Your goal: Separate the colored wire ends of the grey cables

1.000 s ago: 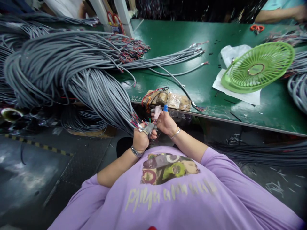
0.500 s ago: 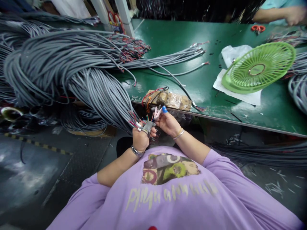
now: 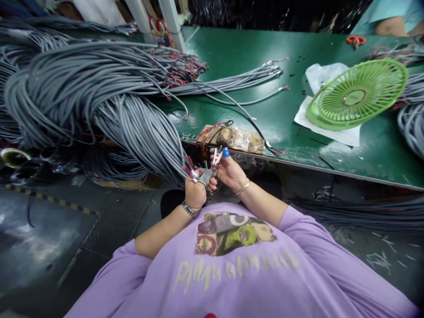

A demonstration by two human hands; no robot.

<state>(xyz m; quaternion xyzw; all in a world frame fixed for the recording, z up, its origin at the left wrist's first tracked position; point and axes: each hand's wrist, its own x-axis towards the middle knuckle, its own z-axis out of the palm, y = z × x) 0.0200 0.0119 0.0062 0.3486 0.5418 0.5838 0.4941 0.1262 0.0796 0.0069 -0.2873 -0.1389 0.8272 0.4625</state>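
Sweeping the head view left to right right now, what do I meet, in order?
Draped gray cable bundle → left hand → right hand → green fan → gray cable coil at the right edge.

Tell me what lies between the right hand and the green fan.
In the head view, outward from the right hand: the brown board, a grey cable with exposed wires, green benchtop, then the white sheet under the green fan.
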